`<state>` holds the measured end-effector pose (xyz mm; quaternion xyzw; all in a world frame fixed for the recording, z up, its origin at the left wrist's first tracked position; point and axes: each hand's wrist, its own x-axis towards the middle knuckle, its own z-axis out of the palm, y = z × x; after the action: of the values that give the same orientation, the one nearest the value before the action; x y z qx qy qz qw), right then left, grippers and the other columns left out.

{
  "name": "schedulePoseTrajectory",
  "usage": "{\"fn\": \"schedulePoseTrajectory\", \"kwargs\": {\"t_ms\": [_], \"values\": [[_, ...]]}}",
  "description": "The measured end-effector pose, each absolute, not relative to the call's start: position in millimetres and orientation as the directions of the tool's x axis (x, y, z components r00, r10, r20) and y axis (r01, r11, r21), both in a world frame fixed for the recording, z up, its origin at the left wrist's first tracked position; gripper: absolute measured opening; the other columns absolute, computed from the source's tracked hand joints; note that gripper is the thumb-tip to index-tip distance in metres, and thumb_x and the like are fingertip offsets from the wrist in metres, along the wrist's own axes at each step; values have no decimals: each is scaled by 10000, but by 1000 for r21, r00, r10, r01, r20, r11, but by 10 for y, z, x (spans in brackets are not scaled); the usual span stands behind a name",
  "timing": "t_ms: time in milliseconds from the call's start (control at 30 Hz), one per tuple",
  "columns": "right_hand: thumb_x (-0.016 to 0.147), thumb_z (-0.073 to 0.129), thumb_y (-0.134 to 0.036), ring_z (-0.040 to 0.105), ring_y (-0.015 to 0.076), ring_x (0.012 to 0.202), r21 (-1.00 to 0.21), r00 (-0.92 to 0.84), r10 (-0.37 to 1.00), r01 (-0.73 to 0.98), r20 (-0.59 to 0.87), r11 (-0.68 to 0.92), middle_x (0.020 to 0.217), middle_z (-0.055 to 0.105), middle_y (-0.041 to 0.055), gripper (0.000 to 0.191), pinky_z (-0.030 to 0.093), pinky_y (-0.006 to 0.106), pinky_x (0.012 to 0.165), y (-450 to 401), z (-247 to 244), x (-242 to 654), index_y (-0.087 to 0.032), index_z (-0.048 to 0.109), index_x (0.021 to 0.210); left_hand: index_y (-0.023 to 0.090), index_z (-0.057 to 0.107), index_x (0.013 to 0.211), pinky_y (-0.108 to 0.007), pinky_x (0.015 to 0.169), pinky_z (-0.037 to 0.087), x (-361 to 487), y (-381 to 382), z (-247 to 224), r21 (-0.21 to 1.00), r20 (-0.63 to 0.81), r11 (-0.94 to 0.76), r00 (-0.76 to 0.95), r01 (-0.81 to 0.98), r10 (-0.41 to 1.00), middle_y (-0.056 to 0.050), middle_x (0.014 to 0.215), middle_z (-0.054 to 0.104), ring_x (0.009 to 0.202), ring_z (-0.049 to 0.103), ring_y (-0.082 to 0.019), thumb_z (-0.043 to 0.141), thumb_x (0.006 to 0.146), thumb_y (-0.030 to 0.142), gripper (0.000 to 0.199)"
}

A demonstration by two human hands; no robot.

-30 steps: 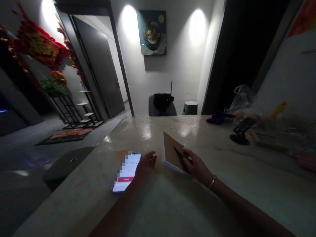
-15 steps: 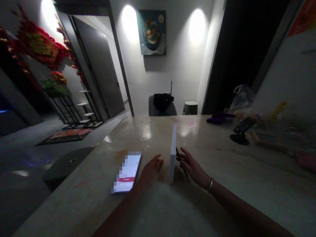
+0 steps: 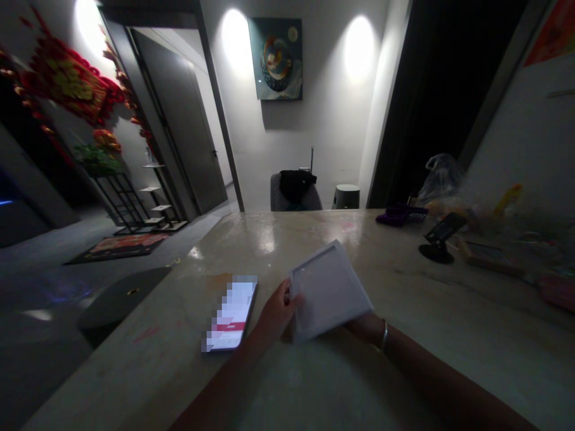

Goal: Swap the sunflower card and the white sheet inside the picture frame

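A flat white square frame (image 3: 331,290) with a raised rim and a pale recessed panel is tilted above the table in front of me. My left hand (image 3: 279,308) grips its left edge, with the thumb over the front. My right hand (image 3: 363,328) is at its lower right corner, and the frame hides the fingers, so their hold cannot be made out. A silver bracelet (image 3: 384,335) circles the right wrist. To the left of my left hand lies a phone-like device (image 3: 233,320) with a lit, partly pixelated screen.
The pale stone table (image 3: 287,383) spreads all around. On the right stand a black phone stand (image 3: 438,245), a purple cloth item (image 3: 399,214), a wooden tray-like piece (image 3: 487,257) and a clear plastic bag (image 3: 442,176). A dark stool (image 3: 121,299) is by the left edge.
The white frame stood upright, edge-on, between my open hands. It has turned to show its flat face and leans over; my left hand has closed on it, my right has gone behind.
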<state>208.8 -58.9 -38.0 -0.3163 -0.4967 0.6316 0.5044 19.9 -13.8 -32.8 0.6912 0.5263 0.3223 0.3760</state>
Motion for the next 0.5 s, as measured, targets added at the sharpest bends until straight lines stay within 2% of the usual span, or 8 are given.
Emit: {"fn": "schedulePoseTrajectory", "kwargs": {"t_ms": [67,167,333,433,500], "values": [[625,658,-376,609,213,892,-938,-356,934,-329,20,-105,959,666,48,339,410,423,885,-588,-345,2108,-216,616,920,122,352,1260,-303,809,429,194,-120,-332,869,51,-138,192,476,980,-150,1222,498,986,555,-198,503,745,286,562],[682,594,-331,638,200,773,-916,-359,925,-315,-128,-249,845,691,53,226,457,406,819,-574,-249,2125,-180,637,845,124,401,1219,-297,843,413,183,-95,-333,868,57,-127,159,479,986,-130,1234,489,1016,538,-181,470,738,179,489],[704,518,-245,648,192,667,-894,-125,940,-291,-318,-341,720,693,66,134,505,357,725,-445,-227,2268,-164,619,668,116,399,1221,-287,838,416,177,-90,-340,841,56,-119,134,528,989,-128,1214,506,1010,541,-173,445,731,141,492],[726,465,-274,650,201,726,-941,-6,973,-254,-230,-224,746,692,83,189,505,344,729,-350,-308,2390,-163,612,681,136,418,1214,-308,844,410,173,-94,-355,812,82,-136,120,568,989,-115,1165,547,1026,531,-186,454,734,151,481],[738,450,-304,644,202,785,-965,6,985,-204,-170,-166,807,691,86,225,496,340,754,-312,-356,2438,-160,623,731,159,448,1190,-329,865,396,166,-94,-363,789,115,-162,116,593,987,-98,1134,569,1046,516,-192,455,739,160,451]]}}
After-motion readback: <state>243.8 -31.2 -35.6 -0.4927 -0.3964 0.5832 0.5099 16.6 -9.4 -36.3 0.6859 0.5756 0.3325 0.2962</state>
